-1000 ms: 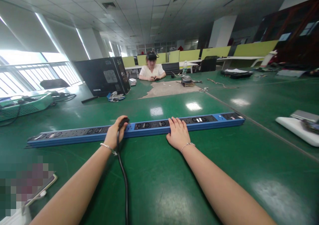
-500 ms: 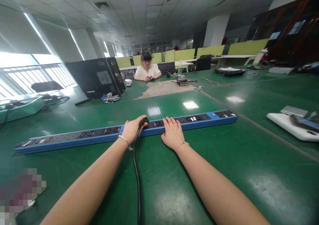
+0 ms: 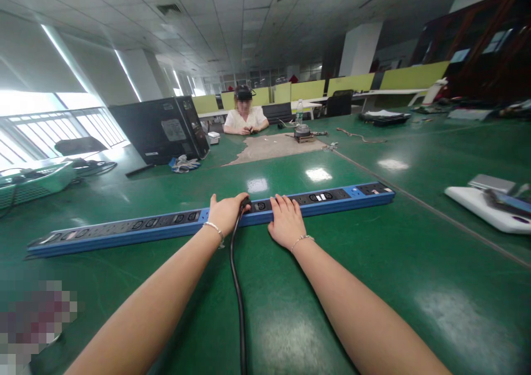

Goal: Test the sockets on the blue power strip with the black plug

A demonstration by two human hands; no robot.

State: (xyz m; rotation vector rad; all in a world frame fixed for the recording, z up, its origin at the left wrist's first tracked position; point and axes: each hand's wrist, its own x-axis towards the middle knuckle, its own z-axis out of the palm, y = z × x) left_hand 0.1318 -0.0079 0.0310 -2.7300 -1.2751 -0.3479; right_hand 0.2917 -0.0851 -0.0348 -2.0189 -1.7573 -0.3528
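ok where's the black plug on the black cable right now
Near the centre of the head view, the black plug is in the left hand, at the long blue-and-black power strip, left of the right hand.

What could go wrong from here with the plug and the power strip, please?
The left hand covers the outlets around the plug, so it might seat crookedly. The black cord trails toward the wearer and could snag. If the right hand eases, the blue power strip might slide.
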